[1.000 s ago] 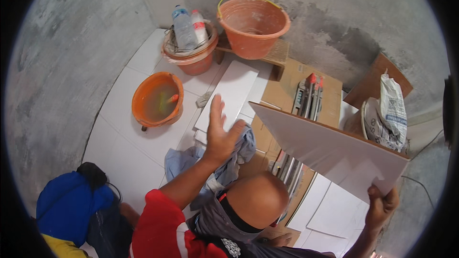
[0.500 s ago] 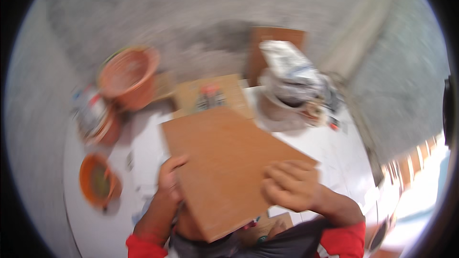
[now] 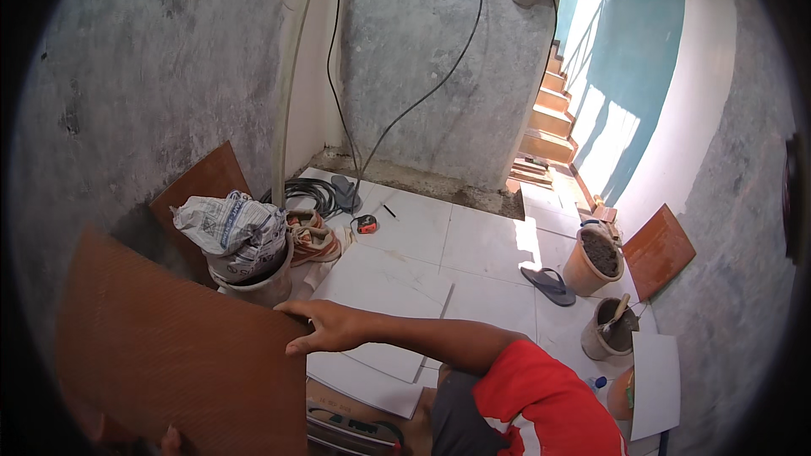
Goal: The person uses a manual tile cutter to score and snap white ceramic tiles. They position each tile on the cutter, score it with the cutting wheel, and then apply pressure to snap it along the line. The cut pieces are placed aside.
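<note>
A large brown tile (image 3: pixel 182 346) fills the lower left, its ribbed face toward me. My right hand (image 3: pixel 331 326) grips the tile's right edge, thumb on this face and fingers over the top. Of my left hand (image 3: pixel 171 441) only a fingertip or two show at the tile's bottom edge; the rest lies behind it. Under my right forearm lie large white tiles (image 3: pixel 384 300) in a loose stack. Below them are a flat cardboard piece (image 3: pixel 363 409) and a tool with metal rails (image 3: pixel 346 437), partly hidden by the tile.
A bucket (image 3: pixel 269 289) with a white sack (image 3: pixel 232 224) stands by the wall, before another brown tile (image 3: pixel 211 177). Shoes (image 3: pixel 312 241), coiled cable (image 3: pixel 314 194) and a tape measure (image 3: pixel 366 224) lie nearby. At right are mortar buckets (image 3: pixel 596 262), a sandal (image 3: pixel 549 285) and a leaning white tile (image 3: pixel 656 384).
My view has swung to the right. The brown tile has gone from lying over my lap to standing tilted at the lower left, ribbed side showing; my right hand has closed on its edge.
</note>
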`<state>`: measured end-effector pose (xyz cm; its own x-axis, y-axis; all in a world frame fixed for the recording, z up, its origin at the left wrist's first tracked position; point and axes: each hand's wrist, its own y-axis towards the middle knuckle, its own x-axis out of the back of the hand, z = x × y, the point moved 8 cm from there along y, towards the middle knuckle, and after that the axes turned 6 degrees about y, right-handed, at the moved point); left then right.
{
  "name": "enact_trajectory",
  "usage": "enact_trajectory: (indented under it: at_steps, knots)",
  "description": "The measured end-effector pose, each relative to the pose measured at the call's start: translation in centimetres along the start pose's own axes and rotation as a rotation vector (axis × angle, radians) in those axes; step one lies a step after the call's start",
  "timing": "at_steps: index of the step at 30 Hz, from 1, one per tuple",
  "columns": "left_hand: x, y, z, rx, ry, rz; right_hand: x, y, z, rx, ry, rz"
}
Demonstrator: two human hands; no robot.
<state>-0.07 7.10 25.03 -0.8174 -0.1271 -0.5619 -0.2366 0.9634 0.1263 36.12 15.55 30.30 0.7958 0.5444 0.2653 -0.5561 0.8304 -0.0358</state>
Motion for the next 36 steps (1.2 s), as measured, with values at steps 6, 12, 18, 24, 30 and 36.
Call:
enact_trajectory:
  at_steps: [6, 12, 18, 24, 30, 36]
  knots:
    - [-1.9, 1.9, -1.2, -0.038, 0.143, 0.069, 0.5, 1.7, -1.6, -0.065, -0.018, 0.155]
    - [-9.8, 4.7, -0.1, 0.081, 0.124, 0.227, -0.1, -0.1, -3.0, -0.070, 0.371, -0.017]
    - [-8.4, 7.2, 3.8, 0.104, 0.081, 0.269, 0.8, 0.3, -2.0, -0.001, 0.341, -0.172]
    - [0.7, 3.6, 12.5, 0.520, 0.082, 0.177, 0.2, 2.0, -1.1, 0.149, 0.293, -0.263]
    - [1.5, 3.7, 10.0, 0.162, 0.048, -0.184, -4.7, 4.8, 1.5, 0.234, 0.119, -0.239]
    - [7.5, -1.9, 2.1, -0.056, 0.062, -0.440, -15.4, 6.0, 10.2, 0.459, 0.134, 0.197]
